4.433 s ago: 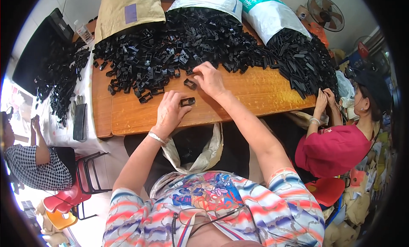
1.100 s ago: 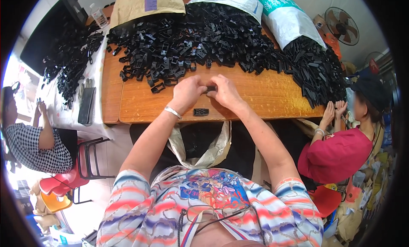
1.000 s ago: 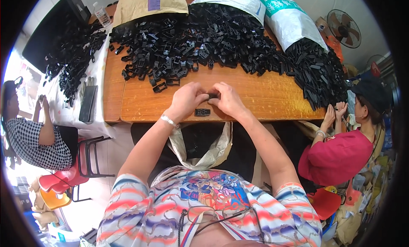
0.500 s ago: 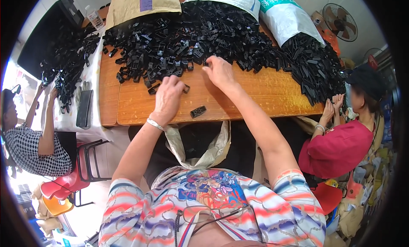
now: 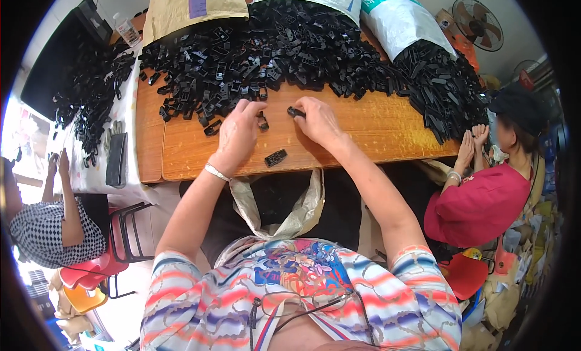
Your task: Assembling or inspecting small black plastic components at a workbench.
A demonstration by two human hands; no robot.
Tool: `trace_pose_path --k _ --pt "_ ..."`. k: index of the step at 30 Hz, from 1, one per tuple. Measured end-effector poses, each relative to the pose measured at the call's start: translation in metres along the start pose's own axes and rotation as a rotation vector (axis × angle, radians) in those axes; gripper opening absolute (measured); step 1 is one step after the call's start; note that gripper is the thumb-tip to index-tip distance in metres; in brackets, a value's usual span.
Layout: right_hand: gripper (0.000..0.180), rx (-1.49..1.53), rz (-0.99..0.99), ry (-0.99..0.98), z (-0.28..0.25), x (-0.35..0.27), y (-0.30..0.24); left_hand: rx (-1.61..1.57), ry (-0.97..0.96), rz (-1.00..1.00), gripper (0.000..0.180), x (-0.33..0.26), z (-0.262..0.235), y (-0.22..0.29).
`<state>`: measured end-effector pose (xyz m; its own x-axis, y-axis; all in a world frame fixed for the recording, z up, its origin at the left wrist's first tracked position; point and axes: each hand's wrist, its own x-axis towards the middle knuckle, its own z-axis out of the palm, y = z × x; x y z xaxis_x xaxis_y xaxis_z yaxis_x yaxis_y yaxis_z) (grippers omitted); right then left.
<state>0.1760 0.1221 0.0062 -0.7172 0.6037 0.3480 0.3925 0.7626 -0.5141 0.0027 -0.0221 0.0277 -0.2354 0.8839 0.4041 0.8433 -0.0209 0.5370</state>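
My left hand (image 5: 238,134) is over the wooden table with its fingers bent around a small black plastic clip-like part (image 5: 262,122); the thumb's grip is partly hidden. Just to the right, my right hand (image 5: 319,122) pinches another small black plastic part (image 5: 295,112) between thumb and fingers. Between the hands and the table's front edge lies a single black rectangular part (image 5: 276,158). A loose open black part (image 5: 213,128) rests beside my left fingers. Beyond both hands spreads a large heap of similar black parts (image 5: 242,66).
A brown sack (image 5: 169,12) and white sacks (image 5: 405,27) lie behind the heaps. Slim black strips (image 5: 433,87) pile at the right, near a person in red (image 5: 478,205). At left, a person in checks (image 5: 57,230) sits by a cloth-covered table. An open bag (image 5: 278,230) hangs at my lap.
My right hand has drawn back from the heap's edge, and a black part now shows in its fingers. My left hand has shifted slightly, its part moving along. The whole view has tilted a little.
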Motion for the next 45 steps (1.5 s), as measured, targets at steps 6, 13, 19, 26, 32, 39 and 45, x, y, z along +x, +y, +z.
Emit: trace_pose_path --k 6,13,19,26,32,39,45 --pt "0.024 -0.009 0.109 -0.076 -0.010 -0.015 -0.014 0.267 -0.205 0.229 0.031 0.012 -0.017 0.002" --pt "0.021 0.202 0.049 -0.012 -0.007 -0.015 -0.036 0.171 -0.186 0.198 0.023 0.005 -0.007 -0.002" --pt "0.020 0.170 -0.097 -0.036 0.012 -0.011 -0.045 -0.105 -0.214 -0.093 0.027 -0.009 0.007 -0.008" --pt "0.018 0.026 -0.135 -0.168 0.011 -0.003 -0.049 -0.207 -0.182 -0.158 0.026 -0.010 0.008 -0.007" --pt "0.015 -0.013 -0.100 -0.182 0.009 -0.004 -0.055 -0.162 -0.195 -0.158 0.026 -0.010 0.008 -0.009" --pt "0.017 0.042 -0.081 -0.163 0.010 -0.007 -0.054 -0.180 -0.195 -0.159 0.026 -0.010 0.009 -0.007" --pt "0.020 -0.010 -0.064 -0.216 0.012 -0.004 -0.055 -0.379 -0.189 -0.338 0.021 -0.008 0.003 -0.020"
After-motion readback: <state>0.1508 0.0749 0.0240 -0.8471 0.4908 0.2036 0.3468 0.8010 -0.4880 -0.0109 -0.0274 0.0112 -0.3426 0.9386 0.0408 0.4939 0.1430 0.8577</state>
